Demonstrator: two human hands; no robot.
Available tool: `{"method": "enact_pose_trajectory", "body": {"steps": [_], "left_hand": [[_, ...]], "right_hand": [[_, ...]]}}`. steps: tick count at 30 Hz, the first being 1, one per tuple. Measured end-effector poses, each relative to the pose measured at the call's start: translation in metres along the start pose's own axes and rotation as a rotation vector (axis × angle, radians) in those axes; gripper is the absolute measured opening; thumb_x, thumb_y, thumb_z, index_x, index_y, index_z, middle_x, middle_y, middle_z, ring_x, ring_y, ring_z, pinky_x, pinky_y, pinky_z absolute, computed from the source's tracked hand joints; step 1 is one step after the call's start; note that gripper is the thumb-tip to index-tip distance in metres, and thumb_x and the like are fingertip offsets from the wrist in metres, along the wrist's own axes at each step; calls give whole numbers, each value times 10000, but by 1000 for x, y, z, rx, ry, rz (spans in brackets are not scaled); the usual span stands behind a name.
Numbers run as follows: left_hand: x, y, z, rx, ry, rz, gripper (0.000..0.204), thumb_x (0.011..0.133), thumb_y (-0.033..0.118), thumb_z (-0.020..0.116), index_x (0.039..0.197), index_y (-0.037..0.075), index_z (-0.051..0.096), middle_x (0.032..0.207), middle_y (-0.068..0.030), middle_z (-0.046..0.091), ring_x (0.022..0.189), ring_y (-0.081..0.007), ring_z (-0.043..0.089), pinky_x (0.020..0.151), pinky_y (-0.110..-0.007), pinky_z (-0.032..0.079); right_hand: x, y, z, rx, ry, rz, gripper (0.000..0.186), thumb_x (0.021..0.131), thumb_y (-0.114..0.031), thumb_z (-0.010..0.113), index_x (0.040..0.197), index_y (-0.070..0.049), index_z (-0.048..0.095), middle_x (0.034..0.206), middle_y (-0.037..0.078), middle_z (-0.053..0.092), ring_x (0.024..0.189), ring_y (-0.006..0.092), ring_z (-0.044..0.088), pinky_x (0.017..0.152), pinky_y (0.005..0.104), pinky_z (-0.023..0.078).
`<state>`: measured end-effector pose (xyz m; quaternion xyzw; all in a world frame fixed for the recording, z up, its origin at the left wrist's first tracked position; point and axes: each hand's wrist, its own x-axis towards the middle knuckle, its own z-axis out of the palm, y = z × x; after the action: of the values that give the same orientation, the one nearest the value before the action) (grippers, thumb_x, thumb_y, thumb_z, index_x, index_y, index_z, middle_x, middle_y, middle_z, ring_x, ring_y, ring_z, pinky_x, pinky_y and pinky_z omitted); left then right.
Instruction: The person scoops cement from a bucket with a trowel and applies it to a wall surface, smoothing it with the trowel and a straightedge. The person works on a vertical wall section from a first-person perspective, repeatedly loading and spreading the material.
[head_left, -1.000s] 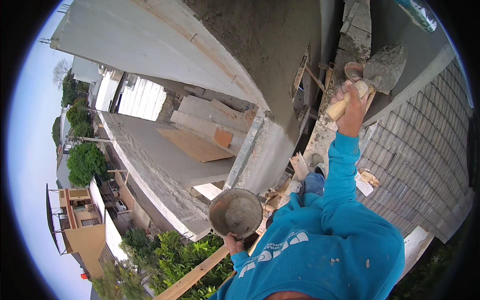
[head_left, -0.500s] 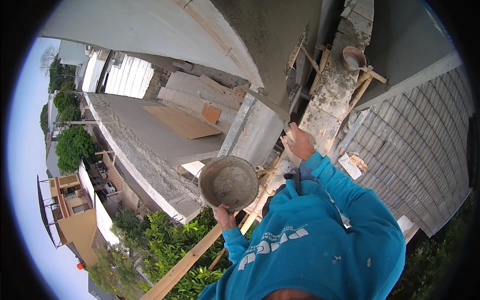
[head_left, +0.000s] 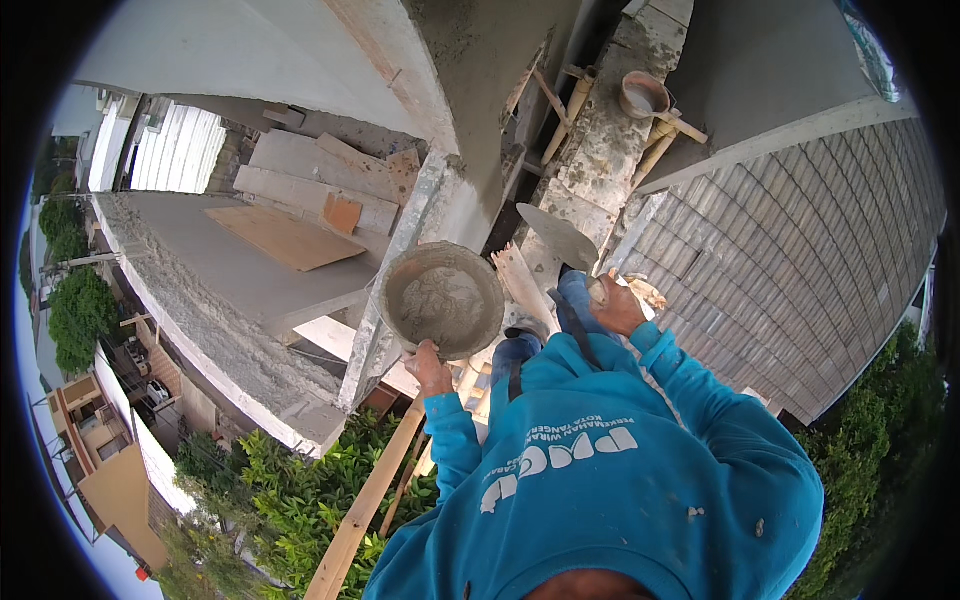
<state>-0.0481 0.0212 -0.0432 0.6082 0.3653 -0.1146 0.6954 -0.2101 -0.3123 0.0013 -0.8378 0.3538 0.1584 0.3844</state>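
Note:
My left hand [head_left: 430,368] grips the near rim of a round bucket [head_left: 393,312] with wet grey mortar [head_left: 443,297] inside. The bucket is held up in front of me, left of the middle, and its opening faces up. In my right hand [head_left: 618,303] is the handle of a plastering trowel [head_left: 560,238]. Its pointed metal blade reaches forward and left, over the plank, apart from the bucket and the wall. The right fingers are wrapped round the handle.
A mortar-stained plank walkway [head_left: 610,140] runs ahead, with a second bucket [head_left: 643,95] on it beside bamboo poles. At right lies a tiled roof [head_left: 790,260]. A plastered wall [head_left: 490,90] rises ahead; a rough concrete ledge [head_left: 220,330] and leafy trees [head_left: 300,490] lie left, below.
My right hand has drawn back from the wall edge toward my body and right, bringing the trowel blade into full view. The bucket stays in my left hand. The whole view has shifted.

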Motion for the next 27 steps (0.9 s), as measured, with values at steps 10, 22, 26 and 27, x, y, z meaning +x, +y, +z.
{"method": "enact_pose_trajectory", "body": {"steps": [10,22,26,27], "left_hand": [[14,-72,102,38,-39,35,497,710,-75,523,1205,-42,550,881,-27,599,647,-111,488,577,-259,394],[95,-183,315,391,-165,-82,531,698,-63,529,1228,-53,559,1025,-35,623,810,-112,554,704,-239,451],[136,-237,408,334,-318,10,520,698,-83,539,1216,-42,567,1095,-49,626,906,-127,576,792,-249,466],[143,-255,431,284,-349,55,526,696,-90,541,1218,-35,569,1097,-49,628,911,-132,580,803,-250,466]], "right_hand": [[87,78,-26,-12,127,-117,482,808,-264,691,1192,-28,521,1013,253,654,964,434,626,807,484,506],[329,285,-128,-170,194,195,447,803,-324,685,1179,-132,538,977,219,671,939,436,629,779,502,503],[415,344,-184,-288,263,303,431,812,-308,661,1191,-149,533,996,231,667,943,451,622,766,525,499],[438,358,-197,-298,298,317,429,813,-312,660,1194,-160,533,1000,231,666,947,451,621,767,527,498]]}}
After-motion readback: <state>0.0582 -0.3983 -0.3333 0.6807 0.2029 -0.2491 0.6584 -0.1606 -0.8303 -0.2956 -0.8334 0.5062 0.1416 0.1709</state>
